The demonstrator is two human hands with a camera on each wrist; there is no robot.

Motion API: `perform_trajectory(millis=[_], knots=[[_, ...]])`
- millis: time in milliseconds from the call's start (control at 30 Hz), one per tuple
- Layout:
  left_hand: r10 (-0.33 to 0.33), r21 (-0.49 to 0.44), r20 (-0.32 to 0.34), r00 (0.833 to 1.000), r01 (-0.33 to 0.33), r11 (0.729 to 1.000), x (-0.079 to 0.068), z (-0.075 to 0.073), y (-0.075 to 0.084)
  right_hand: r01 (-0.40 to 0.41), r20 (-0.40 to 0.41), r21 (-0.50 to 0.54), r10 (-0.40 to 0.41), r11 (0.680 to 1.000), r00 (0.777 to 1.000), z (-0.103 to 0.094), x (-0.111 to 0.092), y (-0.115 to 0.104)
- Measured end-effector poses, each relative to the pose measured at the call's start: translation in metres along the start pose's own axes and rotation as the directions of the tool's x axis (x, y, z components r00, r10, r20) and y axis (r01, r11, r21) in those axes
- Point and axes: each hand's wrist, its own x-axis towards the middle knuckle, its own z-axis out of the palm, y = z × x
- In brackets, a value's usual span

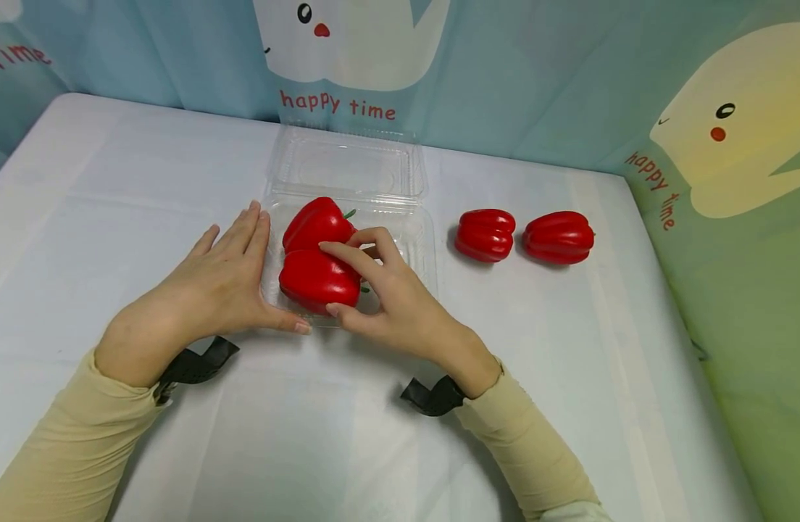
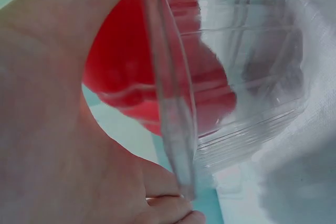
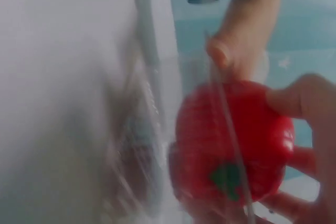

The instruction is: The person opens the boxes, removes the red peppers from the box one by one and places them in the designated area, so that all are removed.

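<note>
In the head view two red bell peppers lie one behind the other in the left part of a clear plastic clamshell box (image 1: 434, 254). My right hand (image 1: 400, 301) grips the near bell pepper (image 1: 315, 279), thumb on its near side and fingertips over its top. Just behind it is the far bell pepper (image 1: 317, 223), its green stem pointing right. My left hand (image 1: 227, 286) lies along the box's left edge with fingers straight and thumb out along the front. Through the clear wall (image 2: 252, 66) in the left wrist view, red pepper shows. A green stem (image 3: 227, 179) faces the right wrist camera.
The box's lid (image 1: 348, 163) lies folded back toward the curtain (image 1: 530, 80). Right of the box, two more red bell peppers, one nearer (image 1: 485, 235) and one farther right (image 1: 559, 238), rest on the white tablecloth (image 1: 296, 449).
</note>
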Motion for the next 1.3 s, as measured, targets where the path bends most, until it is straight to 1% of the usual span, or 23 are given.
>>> perform_trajectory(millis=[167, 267, 367, 467, 567, 733, 933, 1067, 1167, 1300], knots=[[-0.005, -0.005, 0.008, 1.0, 0.005, 1.0, 0.0, 0.0, 0.0, -0.055, 0.029, 0.026, 0.054, 0.998, 0.998, -0.012, -0.003, 0.002], [-0.007, -0.006, 0.01, 1.0, 0.007, 1.0, 0.0, 0.0, 0.0, -0.062, 0.048, -0.001, 0.062, 0.998, 0.997, -0.019, -0.006, 0.004], [-0.008, -0.006, 0.009, 1.0, 0.008, 1.0, 0.0, 0.0, 0.0, -0.067, 0.099, -0.055, 0.072, 0.996, 0.992, -0.024, -0.007, 0.004], [-0.011, -0.011, 0.009, 1.0, 0.011, 1.0, 0.0, 0.0, 0.0, -0.079, 0.163, -0.125, 0.099, 0.989, 0.982, -0.025, -0.007, 0.004], [-0.014, -0.015, 0.012, 1.0, 0.014, 1.0, 0.0, 0.0, -0.001, -0.087, 0.192, -0.194, 0.125, 0.977, 0.973, -0.025, -0.008, 0.004], [-0.008, -0.011, 0.012, 1.0, 0.008, 1.0, 0.0, 0.0, -0.001, -0.096, 0.177, -0.272, 0.148, 0.958, 0.973, -0.028, -0.01, 0.004], [-0.004, -0.001, 0.007, 1.0, 0.004, 1.0, -0.001, 0.001, -0.001, -0.112, 0.168, -0.305, 0.17, 0.946, 0.971, -0.022, -0.007, 0.001], [-0.002, 0.001, 0.005, 1.0, 0.002, 1.0, -0.001, 0.001, -0.002, -0.088, 0.148, -0.338, 0.145, 0.937, 0.978, -0.023, -0.006, 0.002], [-0.004, 0.002, 0.006, 1.0, 0.004, 1.0, -0.001, 0.001, -0.001, -0.066, 0.125, -0.387, 0.123, 0.92, 0.984, -0.027, -0.009, 0.003], [-0.005, 0.003, 0.007, 1.0, 0.005, 1.0, 0.0, 0.0, -0.001, -0.073, 0.112, -0.408, 0.129, 0.91, 0.985, -0.028, -0.011, 0.007]])
